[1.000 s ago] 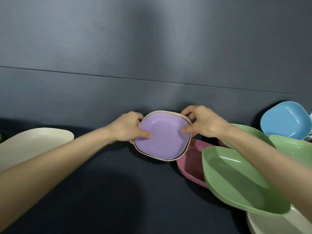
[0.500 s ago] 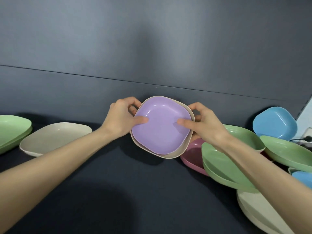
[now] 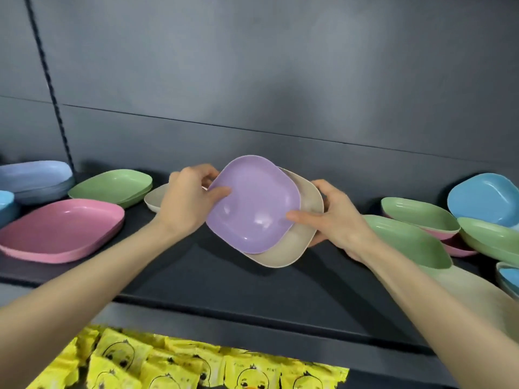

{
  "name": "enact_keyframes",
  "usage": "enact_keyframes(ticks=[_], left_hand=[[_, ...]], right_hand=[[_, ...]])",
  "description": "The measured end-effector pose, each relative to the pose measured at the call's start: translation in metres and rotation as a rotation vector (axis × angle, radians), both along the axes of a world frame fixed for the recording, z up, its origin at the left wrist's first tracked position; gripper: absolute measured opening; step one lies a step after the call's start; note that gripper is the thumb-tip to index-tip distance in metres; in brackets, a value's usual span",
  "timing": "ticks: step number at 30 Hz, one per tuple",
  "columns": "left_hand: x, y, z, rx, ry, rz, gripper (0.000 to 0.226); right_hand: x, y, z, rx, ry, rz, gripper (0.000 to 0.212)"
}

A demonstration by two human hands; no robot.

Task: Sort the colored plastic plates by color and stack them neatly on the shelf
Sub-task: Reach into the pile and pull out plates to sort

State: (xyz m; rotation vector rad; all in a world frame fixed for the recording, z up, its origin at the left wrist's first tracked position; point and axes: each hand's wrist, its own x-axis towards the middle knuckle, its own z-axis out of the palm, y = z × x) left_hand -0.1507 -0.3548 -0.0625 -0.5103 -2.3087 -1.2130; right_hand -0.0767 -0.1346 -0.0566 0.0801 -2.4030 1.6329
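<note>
Purple plate (image 3: 254, 204), seemingly atop beige plate (image 3: 283, 252)

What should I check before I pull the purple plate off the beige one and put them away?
1. The left hand grips the purple plate by its edge: ok.
2. The right hand holds the beige plate underneath: ok.
3. Plates loose from each other: the purple plate sits off-centre on the beige plate, not nested: ok.
4. A beige spot is ready: another beige plate lies on the shelf behind the left hand: ok.
5. A purple pile to join: none in view: cannot tell.
</note>
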Motion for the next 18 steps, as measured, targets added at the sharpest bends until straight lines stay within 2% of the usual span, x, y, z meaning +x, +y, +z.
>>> enact_keyframes(ticks=[6,18], left_hand=[[0.019,-0.071,0.005,0.045,0.004,0.143,0.011],[-0.012,-0.209,0.018,0.072,0.028,0.278,0.011]], right_hand=[[-0.001,-0.047,0.0,0.012,0.013,0.022,0.036],[-0.061,-0.151,0.003,0.001,0.004,-0.054,0.042]])
